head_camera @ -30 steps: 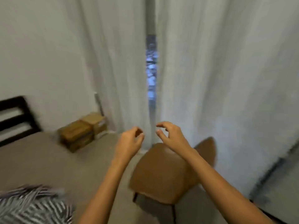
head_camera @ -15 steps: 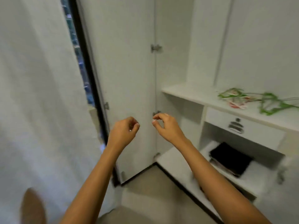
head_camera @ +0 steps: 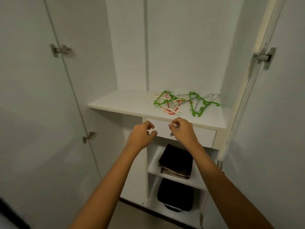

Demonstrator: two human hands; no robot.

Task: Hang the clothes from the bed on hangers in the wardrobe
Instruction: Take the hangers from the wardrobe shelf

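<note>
- Presently both hands are raised in front of the open wardrobe. The left hand has its fingers curled in on nothing. The right hand is curled likewise, thumb near forefinger, and empty as far as shows (it overlaps the drawer pull, so I cannot rule out contact there).
- The hangers lie in a tangled heap of green, white and red on the right half of the shelf, just beyond the hands. The clothes and the bed are out of view.
- The likeliest snag is that lifting one hanger drags its neighbours, because the hooks and bars interlock, and the heap could slide off the shelf edge.
- No hanging rail shows, so where a loaded hanger would go is unsettled.
- Below, folded dark cloth and a black bag sit about where fallen hangers might land.
</note>
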